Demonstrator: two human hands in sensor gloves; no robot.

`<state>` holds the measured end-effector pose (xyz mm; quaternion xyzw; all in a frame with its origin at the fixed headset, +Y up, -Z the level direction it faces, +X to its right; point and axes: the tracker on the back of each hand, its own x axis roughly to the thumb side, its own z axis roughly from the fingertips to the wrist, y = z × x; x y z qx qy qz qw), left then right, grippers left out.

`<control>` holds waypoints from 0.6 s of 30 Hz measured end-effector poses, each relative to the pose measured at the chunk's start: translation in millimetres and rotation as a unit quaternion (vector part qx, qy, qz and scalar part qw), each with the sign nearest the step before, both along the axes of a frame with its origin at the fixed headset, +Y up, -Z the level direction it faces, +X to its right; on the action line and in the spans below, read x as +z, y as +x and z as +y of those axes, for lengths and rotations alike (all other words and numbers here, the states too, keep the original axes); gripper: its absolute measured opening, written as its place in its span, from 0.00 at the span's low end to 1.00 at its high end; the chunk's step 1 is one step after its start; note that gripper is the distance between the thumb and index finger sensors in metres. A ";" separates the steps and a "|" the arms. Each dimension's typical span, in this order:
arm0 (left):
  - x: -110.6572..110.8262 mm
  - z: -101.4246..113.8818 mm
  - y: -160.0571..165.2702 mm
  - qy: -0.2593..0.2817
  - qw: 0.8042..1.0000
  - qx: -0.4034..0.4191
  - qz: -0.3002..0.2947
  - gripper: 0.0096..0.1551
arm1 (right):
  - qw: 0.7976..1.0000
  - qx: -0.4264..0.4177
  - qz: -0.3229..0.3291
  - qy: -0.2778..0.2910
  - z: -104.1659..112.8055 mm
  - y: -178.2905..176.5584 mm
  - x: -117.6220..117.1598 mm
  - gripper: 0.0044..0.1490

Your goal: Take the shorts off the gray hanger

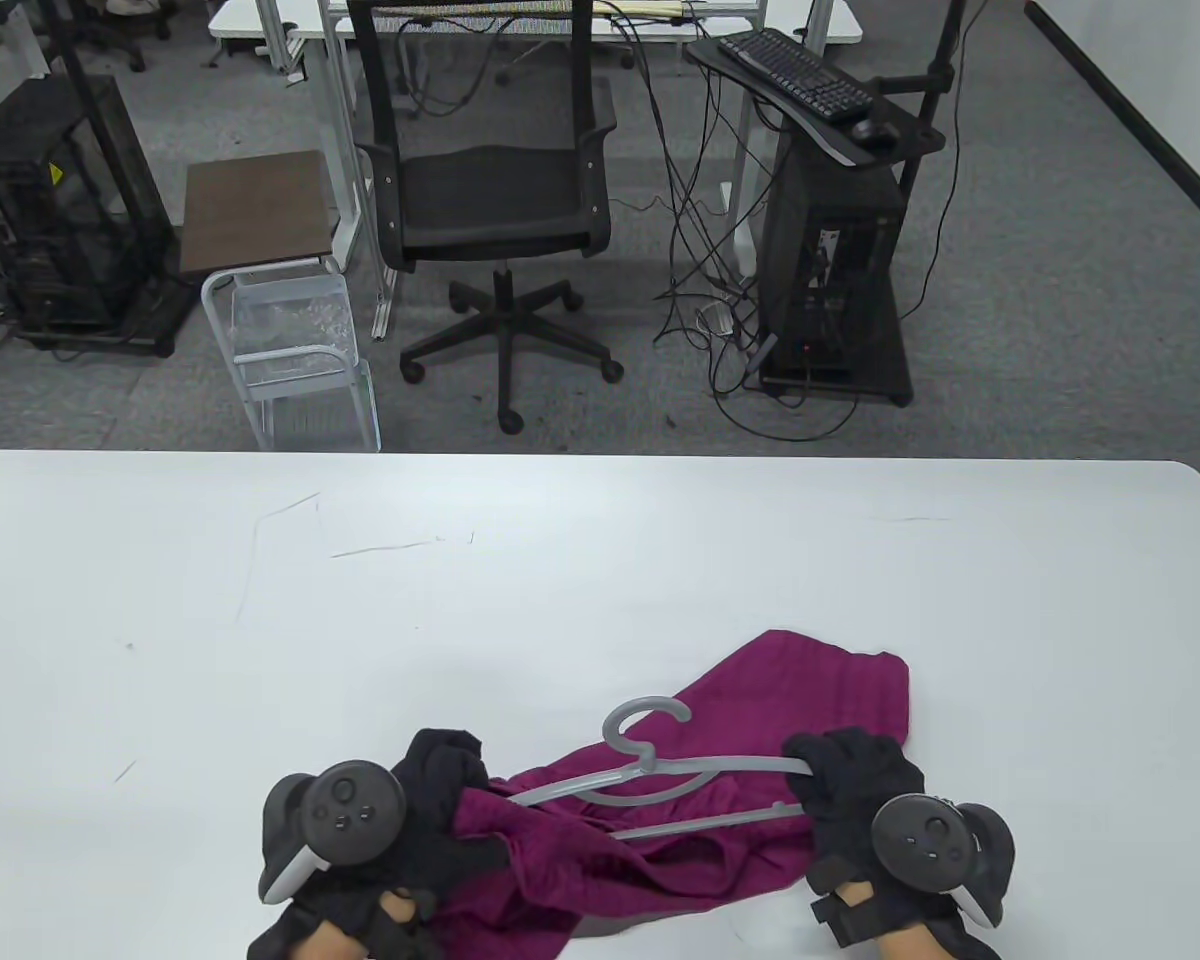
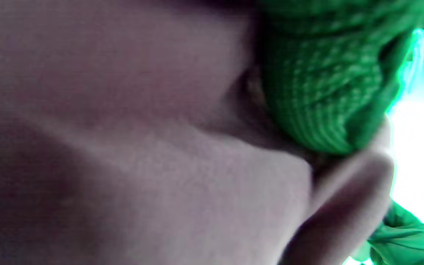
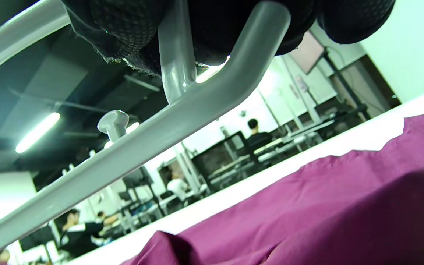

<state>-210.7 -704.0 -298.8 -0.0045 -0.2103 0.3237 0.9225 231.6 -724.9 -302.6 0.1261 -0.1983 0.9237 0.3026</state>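
Magenta shorts [image 1: 760, 690] lie crumpled on the white table [image 1: 360, 600] near its front edge. A gray hanger [image 1: 650, 770] lies across them, hook pointing away from me, its left end under the fabric. My right hand [image 1: 840, 790] grips the hanger's right end; in the right wrist view the gloved fingers [image 3: 123, 33] wrap the gray bar [image 3: 153, 136] above the shorts [image 3: 326, 206]. My left hand [image 1: 440, 800] grips the shorts' left part at the hanger's left end. The left wrist view is blurred, showing gloved fingers [image 2: 315, 81] up close.
Beyond the table's far edge stand an office chair [image 1: 490, 190], a small side table [image 1: 255, 210] with a wire rack, and computer carts [image 1: 840, 250]. Faint scratch marks [image 1: 290, 530] show on the table's left half.
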 end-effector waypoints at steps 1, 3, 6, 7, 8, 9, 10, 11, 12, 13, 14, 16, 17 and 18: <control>0.5 0.2 -5.3 -0.004 1.000 -0.013 0.005 0.48 | 1.000 -0.001 -0.004 0.000 0.9 4.0 0.1 0.25; 0.1 0.8 -16.9 -0.005 1.000 -0.024 0.013 0.53 | 1.000 -0.003 -0.021 0.006 1.5 11.2 0.9 0.25; -3.1 0.4 -40.3 -0.019 0.998 0.021 0.057 0.52 | 0.999 -0.019 -0.048 0.009 2.5 24.1 1.9 0.25; -4.6 -1.1 -48.8 -0.033 0.996 0.042 0.069 0.49 | 0.998 -0.028 -0.051 0.010 2.9 28.1 2.3 0.25; -6.0 -2.8 -58.6 -0.045 0.993 0.073 0.077 0.46 | 0.998 -0.035 -0.055 0.011 3.0 30.9 3.0 0.25; -6.7 -3.3 -65.3 -0.051 0.990 0.099 0.085 0.44 | 0.997 -0.038 -0.061 0.014 3.4 32.4 3.8 0.25; -6.9 -4.0 -75.0 -0.054 0.983 0.140 0.106 0.40 | 0.997 -0.040 -0.068 0.018 4.1 34.4 4.5 0.26; -6.5 -4.1 -83.5 -0.049 0.974 0.181 0.128 0.34 | 0.996 -0.046 -0.070 0.021 5.0 35.7 5.6 0.26; -5.8 -4.3 -90.9 -0.041 0.965 0.217 0.144 0.29 | 0.995 -0.050 -0.077 0.026 5.7 36.1 6.3 0.26; -4.1 -4.5 -98.8 -0.036 0.951 0.261 0.161 0.27 | 0.994 -0.053 -0.086 0.030 6.9 36.7 7.6 0.27; -2.9 -4.9 -103.9 -0.031 0.940 0.294 0.169 0.27 | 0.993 -0.057 -0.092 0.036 7.7 37.0 8.5 0.28; -1.1 -3.8 -110.7 -0.027 0.928 0.332 0.168 0.30 | 0.993 -0.061 -0.098 0.039 9.1 36.2 10.0 0.31; -0.1 -2.1 -112.7 -0.014 0.930 0.329 0.165 0.32 | 0.992 -0.065 -0.096 0.043 9.5 35.2 11.0 0.33; 1.0 -0.8 -112.9 -0.007 0.932 0.322 0.167 0.34 | 0.993 -0.066 -0.093 0.042 9.8 34.3 11.2 0.34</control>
